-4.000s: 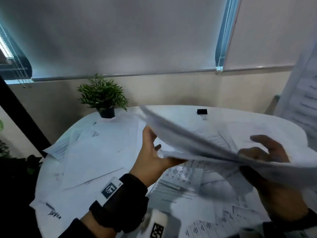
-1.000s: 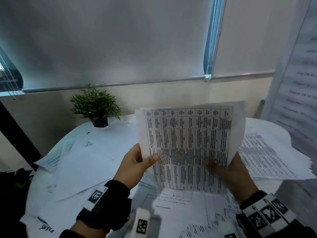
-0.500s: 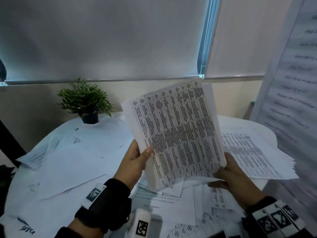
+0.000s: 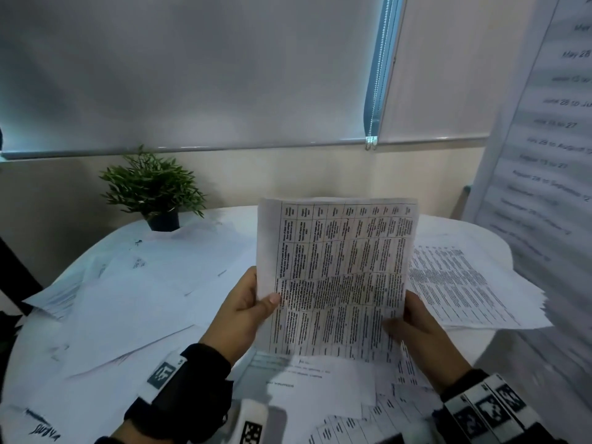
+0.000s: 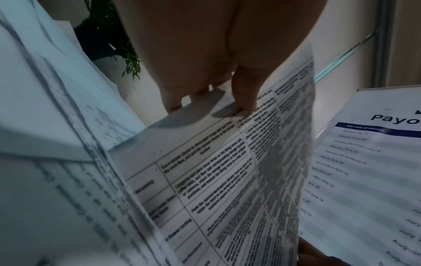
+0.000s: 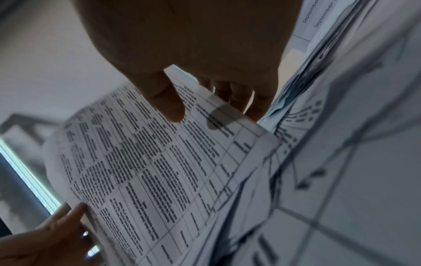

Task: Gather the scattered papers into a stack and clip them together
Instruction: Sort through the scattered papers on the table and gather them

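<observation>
I hold a bundle of printed sheets [image 4: 339,270] upright above the round white table [image 4: 480,341], its front page a dense table of text. My left hand [image 4: 246,306] grips the bundle's left edge, thumb on the front and fingers behind. My right hand [image 4: 413,325] grips its lower right edge the same way. The left wrist view shows the bundle [image 5: 227,171] under my left hand [image 5: 214,100]; the right wrist view shows the bundle [image 6: 145,171] pinched by my right hand [image 6: 205,108]. Loose papers [image 4: 134,302] lie scattered over the table, with another printed pile [image 4: 461,283] at the right. No clip is in view.
A small potted plant [image 4: 153,190] stands at the table's far left edge. A tall printed banner [image 4: 544,161] rises close on the right. Window blinds and a wall close off the back. More printed sheets [image 4: 368,421] lie near the front edge.
The bundle, tilted left half a second ago, now stands square and upright between both hands. Four seconds ago the sheets lay flat and loose in my hands.
</observation>
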### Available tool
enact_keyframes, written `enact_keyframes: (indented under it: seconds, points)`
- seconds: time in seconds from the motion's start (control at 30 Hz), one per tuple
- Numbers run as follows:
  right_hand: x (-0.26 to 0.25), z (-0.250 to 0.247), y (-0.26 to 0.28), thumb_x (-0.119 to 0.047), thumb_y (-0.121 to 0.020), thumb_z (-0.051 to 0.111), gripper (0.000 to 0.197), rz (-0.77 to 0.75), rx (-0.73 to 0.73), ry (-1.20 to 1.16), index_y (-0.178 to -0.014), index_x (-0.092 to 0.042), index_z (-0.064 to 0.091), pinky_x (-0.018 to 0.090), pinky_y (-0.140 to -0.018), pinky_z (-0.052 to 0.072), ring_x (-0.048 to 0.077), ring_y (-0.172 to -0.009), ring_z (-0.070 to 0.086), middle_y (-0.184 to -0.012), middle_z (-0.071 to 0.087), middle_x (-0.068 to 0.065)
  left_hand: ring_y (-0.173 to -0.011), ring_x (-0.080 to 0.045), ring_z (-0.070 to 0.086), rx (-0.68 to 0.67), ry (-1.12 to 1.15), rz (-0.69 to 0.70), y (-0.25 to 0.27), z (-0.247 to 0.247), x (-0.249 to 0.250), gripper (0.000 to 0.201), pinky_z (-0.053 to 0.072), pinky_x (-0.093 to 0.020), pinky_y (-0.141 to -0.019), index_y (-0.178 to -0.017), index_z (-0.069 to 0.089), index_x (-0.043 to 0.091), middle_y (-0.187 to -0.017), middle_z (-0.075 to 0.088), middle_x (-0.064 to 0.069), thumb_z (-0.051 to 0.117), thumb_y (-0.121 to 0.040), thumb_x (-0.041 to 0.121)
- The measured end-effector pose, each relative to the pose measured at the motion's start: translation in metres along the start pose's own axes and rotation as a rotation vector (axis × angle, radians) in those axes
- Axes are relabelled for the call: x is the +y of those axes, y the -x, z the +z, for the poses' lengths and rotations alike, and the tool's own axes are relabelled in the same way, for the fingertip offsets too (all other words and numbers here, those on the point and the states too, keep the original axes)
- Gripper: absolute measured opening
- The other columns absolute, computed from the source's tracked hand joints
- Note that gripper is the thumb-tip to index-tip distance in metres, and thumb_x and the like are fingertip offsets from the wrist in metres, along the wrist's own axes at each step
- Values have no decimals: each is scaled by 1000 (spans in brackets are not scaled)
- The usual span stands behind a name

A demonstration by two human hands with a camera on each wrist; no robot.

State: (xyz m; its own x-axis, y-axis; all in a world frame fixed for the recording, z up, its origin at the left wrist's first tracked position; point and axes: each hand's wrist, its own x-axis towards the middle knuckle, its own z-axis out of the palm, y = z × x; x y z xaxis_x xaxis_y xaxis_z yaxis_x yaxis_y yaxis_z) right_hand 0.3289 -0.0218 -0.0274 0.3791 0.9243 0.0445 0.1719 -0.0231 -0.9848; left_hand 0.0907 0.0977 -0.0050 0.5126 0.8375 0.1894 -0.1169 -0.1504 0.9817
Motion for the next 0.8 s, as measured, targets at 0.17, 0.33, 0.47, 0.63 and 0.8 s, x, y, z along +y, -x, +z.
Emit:
enact_keyframes:
  seconds: [0.17, 0.33, 0.47, 0.63, 0.8]
  points:
    - [0, 2, 2, 9, -90, 47, 41, -26, 56, -17, -109, -27, 40, 44, -93, 47, 19, -105, 57, -111, 58, 1, -106, -12, 65, 29, -5, -2, 2, 1, -6, 37, 53, -27, -89, -122, 55, 20, -114, 70, 6, 63, -86, 17]
    - [3, 0, 4, 1, -90, 55, 51, 14, -70, -108, -122, -32, 32, 38, -86, 53, 17, -102, 66, -111, 69, 4, -108, -17, 65, 151, 177, 24, -3, 7, -5, 37, 53, -25, -88, -118, 58, 17, -112, 71, 0, 64, -82, 7]
    - [-10, -13, 2, -32, -73, 77, 43, 0, 41, -185, -110, -15, 63, 37, -71, 59, 24, -93, 70, -105, 71, 8, -93, -14, 68, 168, 217, 21, -9, 15, 7, 29, 54, -32, -82, -116, 56, 17, -102, 72, -2, 62, -87, 15]
    - [-17, -106, -38, -7, -93, 52, 12, 134, 645, -86, -102, -15, 52, 12, -35, 44, -3, -36, 54, -70, 58, 3, -80, -15, 61, 159, -249, -131, -10, -10, 4, 12, 47, -25, -68, -99, 51, 29, -94, 62, 0, 59, -91, 26]
    - [25, -183, -61, -26, -87, 58, 26, 455, 677, 467, -99, -2, 57, 34, -53, 53, 28, -58, 60, -79, 56, 20, -109, -15, 53, -76, -1053, -230, -5, -45, -8, 37, 42, -26, -91, -116, 50, 31, -113, 51, 6, 66, -84, 40]
